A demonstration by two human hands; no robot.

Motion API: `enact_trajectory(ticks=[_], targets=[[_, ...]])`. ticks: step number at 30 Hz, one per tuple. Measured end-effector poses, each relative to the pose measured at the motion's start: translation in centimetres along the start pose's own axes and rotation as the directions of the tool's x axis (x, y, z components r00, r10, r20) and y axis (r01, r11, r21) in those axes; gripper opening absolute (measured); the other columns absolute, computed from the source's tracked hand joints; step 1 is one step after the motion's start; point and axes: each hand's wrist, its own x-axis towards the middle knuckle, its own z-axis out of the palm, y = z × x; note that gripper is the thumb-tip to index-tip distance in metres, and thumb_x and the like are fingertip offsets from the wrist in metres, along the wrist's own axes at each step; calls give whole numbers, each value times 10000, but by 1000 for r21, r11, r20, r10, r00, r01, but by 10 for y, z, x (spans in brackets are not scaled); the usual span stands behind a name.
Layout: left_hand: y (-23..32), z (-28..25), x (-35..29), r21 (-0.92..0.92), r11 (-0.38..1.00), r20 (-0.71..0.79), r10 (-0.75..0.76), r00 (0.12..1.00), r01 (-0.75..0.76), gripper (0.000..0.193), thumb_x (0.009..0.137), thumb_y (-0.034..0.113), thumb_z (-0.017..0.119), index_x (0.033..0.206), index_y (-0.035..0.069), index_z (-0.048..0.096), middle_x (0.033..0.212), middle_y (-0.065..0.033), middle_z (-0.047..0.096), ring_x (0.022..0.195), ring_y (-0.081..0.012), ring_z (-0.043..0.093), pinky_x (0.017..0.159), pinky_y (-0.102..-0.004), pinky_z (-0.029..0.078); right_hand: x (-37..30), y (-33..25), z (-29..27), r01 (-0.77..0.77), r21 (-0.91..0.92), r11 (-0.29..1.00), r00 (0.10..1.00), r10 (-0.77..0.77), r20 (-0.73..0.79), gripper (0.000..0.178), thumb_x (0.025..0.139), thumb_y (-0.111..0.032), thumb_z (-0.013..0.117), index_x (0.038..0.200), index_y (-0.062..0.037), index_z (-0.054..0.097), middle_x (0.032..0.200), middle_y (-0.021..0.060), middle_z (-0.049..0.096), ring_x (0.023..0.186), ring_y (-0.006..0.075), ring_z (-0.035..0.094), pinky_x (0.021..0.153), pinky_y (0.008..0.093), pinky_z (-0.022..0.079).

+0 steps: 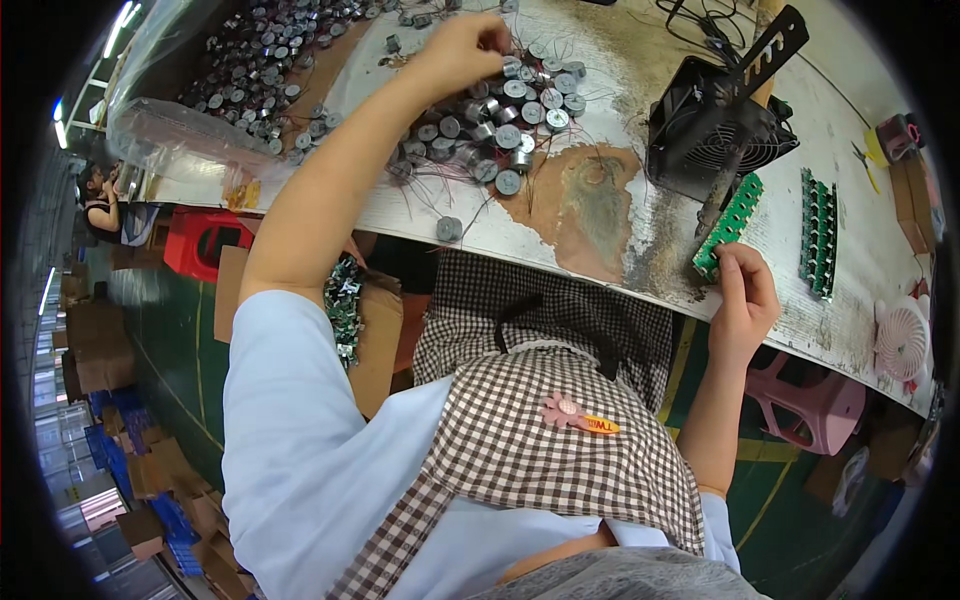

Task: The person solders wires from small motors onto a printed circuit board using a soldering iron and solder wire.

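Green circuit strip (pixel 736 215) over the surface (pixel 612 65), pinched near its lower end by the right hand (pixel 747 292), nearer of the two, with long axis toward one o'clock. From it toward ten o'clock, silver motors (pixel 508 137) in a heap. At their far edge, left hand (pixel 466 52) with curled fingers; impossible to tell whether grasping one.

Left hand (pixel 464 52) curled, far forward — right hand (pixel 748 288) nearer, in a pinch.

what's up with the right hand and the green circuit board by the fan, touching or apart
Touching: the head view shows the right hand with its fingertips closed on the near end of the green circuit board.
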Motion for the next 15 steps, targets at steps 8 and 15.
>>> enact_trajectory(ticks=[8, 15], targets=[[94, -58, -28, -375, 927, -175, -83, 981, 11, 121, 774, -1, 611, 895, 3, 617, 788, -59, 632, 663, -116, 579, 583, -225, 476, -3, 3, -1, -22, 15, 1000, 999, 22, -28, 58, 889, -11, 583, 903, 40, 607, 904, 34, 604, 793, 77, 527, 702, 195, 404], [104, -70, -126, 263, 956, -148, -90, 985, 127, 498, 812, 209, 679, 1263, 49, 543, 1219, -117, 590, 1109, -205, 552, 943, -310, 427, -6, 8, -7, 9, 7, 1000, 999, -9, -50, 60, 896, -12, 579, 910, 40, 605, 904, 38, 605, 781, 75, 520, 689, 199, 405]])
